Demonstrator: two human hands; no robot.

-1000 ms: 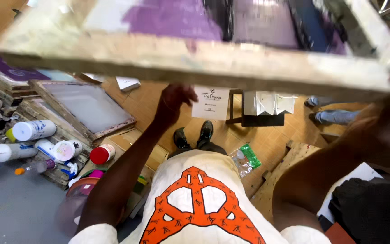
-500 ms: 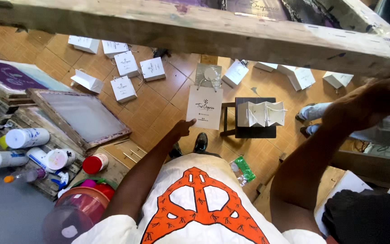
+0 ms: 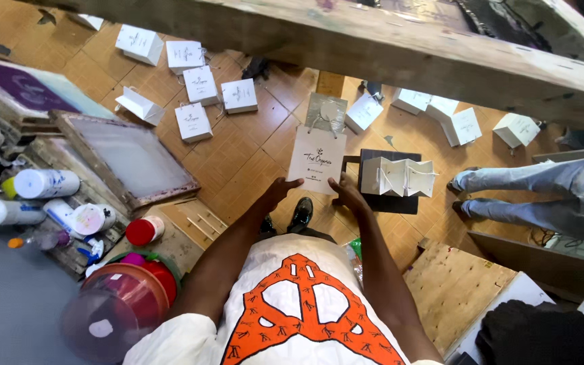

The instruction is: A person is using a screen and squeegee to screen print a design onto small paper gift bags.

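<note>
Both of my hands hold the lower edge of a flat white paper bag [image 3: 317, 159] with a small dark print, out in front of me above the floor. My left hand [image 3: 278, 191] grips its bottom left corner and my right hand [image 3: 346, 191] its bottom right corner. The wooden screen-printing frame [image 3: 400, 47] is raised across the top of the view, with neither hand on it.
Several printed white bags [image 3: 194, 122] lie spread on the wood floor. A small dark stand [image 3: 390, 199] holds more folded bags [image 3: 397, 177]. A screen frame [image 3: 126, 159], bottles [image 3: 45, 182] and a red bucket [image 3: 123, 297] sit left. Another person's legs [image 3: 535, 189] are at right.
Both hands came off the raised wooden frame and dropped down. They have taken hold of the printed white bag. The view has tilted down toward the floor.
</note>
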